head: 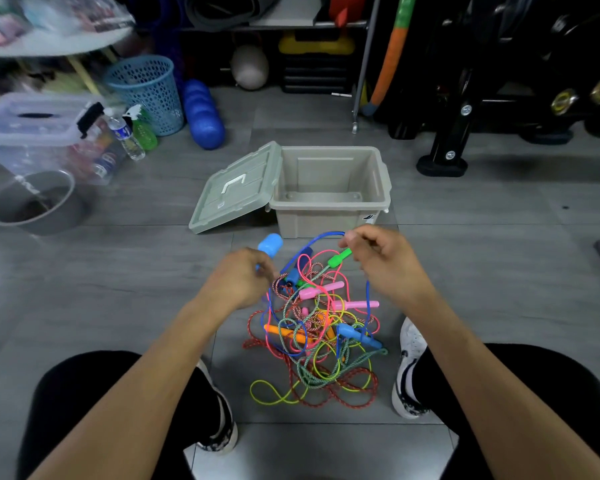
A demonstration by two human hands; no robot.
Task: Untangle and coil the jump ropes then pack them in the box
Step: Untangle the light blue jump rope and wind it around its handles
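A tangled pile of jump ropes (pixel 317 344) lies on the grey floor between my feet, with pink, orange, green and blue handles mixed in. My left hand (pixel 239 282) is closed around a light blue handle (pixel 270 244) that sticks up above it. My right hand (pixel 385 261) pinches a blue rope (pixel 321 237), which arcs from my fingers down into the pile. A green handle (pixel 339 258) hangs just below my right fingers. Beyond the pile stands the beige box (pixel 329 216), open and empty, with its lid (pixel 236 188) leaning against its left side.
A clear storage bin (pixel 32 133), a metal bowl (pixel 32 206), a blue basket (pixel 146 91) and blue foam rollers (pixel 201 116) stand at the back left. A black weight rack (pixel 499 98) fills the back right. My shoes (pixel 407 368) flank the pile.
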